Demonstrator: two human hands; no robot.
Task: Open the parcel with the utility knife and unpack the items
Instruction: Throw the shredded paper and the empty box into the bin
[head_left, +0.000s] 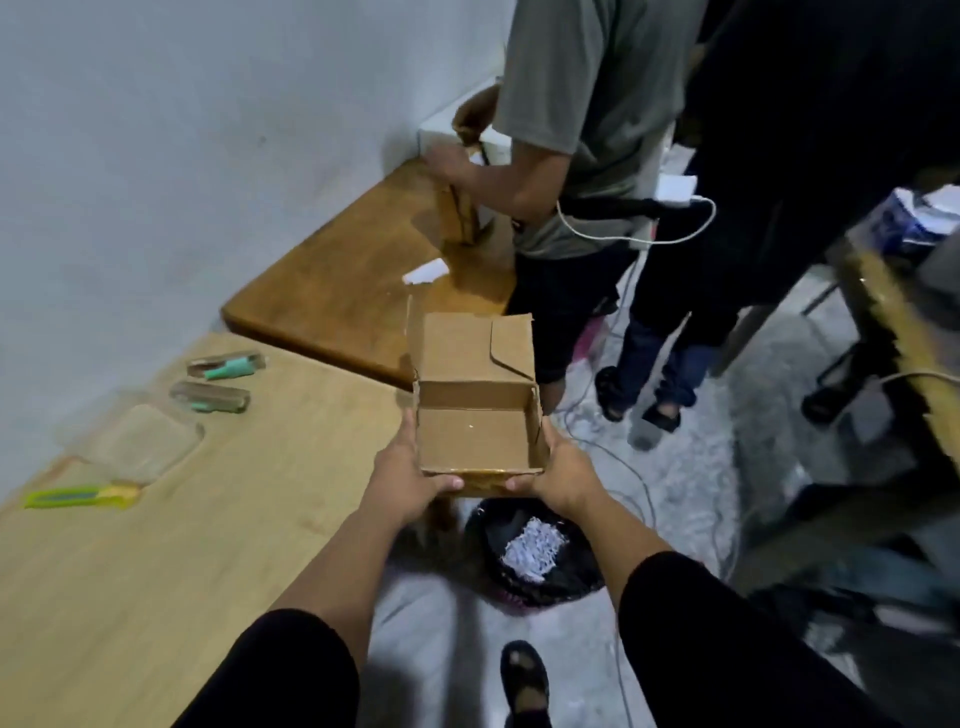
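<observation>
left hand (410, 480): gripping the small brown cardboard box (480, 415) by its left side
right hand (558, 478): clamped on the right side
box: open, looks empty, held over the black bin (535, 556), guessing to dump it
yellow-green utility knife (78, 496): parked on the light wooden table (234, 519), out of the way

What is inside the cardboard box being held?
The cardboard box held by the left hand and right hand shows only its bare floor; the near inside wall is hidden.

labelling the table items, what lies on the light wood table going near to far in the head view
Yellow-green utility knife → clear plastic tray → clear packet with a teal item → second clear packet with a teal item.
</observation>
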